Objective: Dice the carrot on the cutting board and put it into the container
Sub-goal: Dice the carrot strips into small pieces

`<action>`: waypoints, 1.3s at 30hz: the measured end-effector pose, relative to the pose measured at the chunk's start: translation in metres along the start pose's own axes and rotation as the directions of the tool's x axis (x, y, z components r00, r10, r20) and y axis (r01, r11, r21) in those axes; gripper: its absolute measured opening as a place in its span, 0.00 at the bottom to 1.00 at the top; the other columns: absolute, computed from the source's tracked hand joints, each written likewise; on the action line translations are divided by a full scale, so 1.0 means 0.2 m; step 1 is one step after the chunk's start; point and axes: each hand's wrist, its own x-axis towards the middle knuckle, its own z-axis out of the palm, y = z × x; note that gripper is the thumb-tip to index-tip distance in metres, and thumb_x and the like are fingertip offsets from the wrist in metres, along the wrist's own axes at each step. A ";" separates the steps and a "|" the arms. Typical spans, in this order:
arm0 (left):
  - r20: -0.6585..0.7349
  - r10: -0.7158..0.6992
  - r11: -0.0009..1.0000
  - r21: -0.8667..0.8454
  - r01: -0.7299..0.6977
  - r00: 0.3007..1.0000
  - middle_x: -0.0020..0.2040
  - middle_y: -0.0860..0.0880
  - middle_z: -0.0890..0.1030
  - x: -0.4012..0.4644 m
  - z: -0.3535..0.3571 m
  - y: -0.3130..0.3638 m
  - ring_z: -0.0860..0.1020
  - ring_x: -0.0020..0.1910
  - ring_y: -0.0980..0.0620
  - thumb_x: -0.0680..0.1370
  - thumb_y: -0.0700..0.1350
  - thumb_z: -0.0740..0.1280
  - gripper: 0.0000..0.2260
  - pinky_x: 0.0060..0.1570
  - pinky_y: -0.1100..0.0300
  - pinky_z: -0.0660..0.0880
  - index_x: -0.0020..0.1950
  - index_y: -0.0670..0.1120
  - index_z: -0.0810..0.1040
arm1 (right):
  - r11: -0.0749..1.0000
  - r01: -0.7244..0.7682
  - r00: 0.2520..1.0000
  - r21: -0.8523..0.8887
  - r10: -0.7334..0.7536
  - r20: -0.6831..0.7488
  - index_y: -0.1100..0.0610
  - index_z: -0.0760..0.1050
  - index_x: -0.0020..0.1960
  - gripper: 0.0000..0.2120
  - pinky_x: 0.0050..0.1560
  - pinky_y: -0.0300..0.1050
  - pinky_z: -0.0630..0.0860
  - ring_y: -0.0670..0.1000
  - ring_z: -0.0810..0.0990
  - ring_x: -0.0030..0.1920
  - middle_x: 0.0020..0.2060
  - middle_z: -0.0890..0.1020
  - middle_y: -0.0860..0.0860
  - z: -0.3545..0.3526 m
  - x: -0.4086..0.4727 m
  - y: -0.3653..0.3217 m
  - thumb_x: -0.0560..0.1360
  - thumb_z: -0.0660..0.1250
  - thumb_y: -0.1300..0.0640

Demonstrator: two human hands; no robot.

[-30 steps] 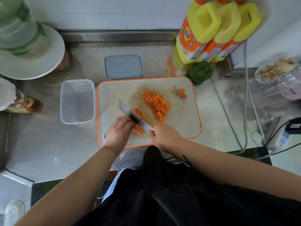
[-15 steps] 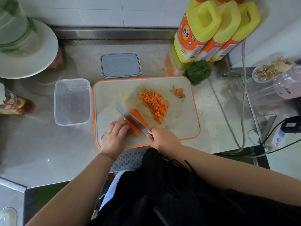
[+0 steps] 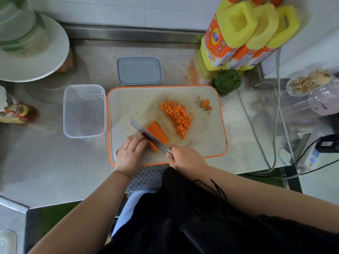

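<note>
Down on the metal tabletop [image 3: 45, 162] lies an orange-rimmed cutting board [image 3: 211, 140], and on its near half rests the remaining carrot piece [image 3: 158, 132], lying at a slant. Its near end is pinned under the curled fingertips of the left hand [image 3: 131, 154], whose grip presses on the carrot. The right hand [image 3: 185, 158] has its grip clenched round the handle of a knife [image 3: 146, 134]; the broad blade lies diagonally across the carrot, its tip pointing away toward the far left, and it sits right against the left hand's fingers. Just beyond the blade, toward the middle of the board, a long heap of diced carrot [image 3: 177, 116] spreads out, with a few stray cubes around it. Near the far right corner of the board lie the carrot end scraps [image 3: 205, 104], apart from the heap. Beside the board's left edge stands the clear container [image 3: 67, 110], with nothing inside it. Behind the board sits a grey lid [image 3: 139, 71] with one tiny orange speck on it. Three yellow bottles [image 3: 238, 33] lean together at the far right, and a green pepper [image 3: 227, 80] rests just in front of them, near the board's corner.
</note>
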 end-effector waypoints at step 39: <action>0.038 -0.019 0.999 -0.033 0.020 0.999 0.55 0.43 0.79 -0.03 0.02 -0.04 0.76 0.55 0.42 0.75 0.33 0.68 0.09 0.53 0.49 0.77 0.55 0.40 0.80 | 0.996 -0.073 0.993 -0.052 0.078 0.093 0.57 0.67 0.41 0.10 0.37 0.47 0.68 0.55 0.73 0.38 0.33 0.70 0.50 0.02 0.01 -0.03 0.80 0.55 0.56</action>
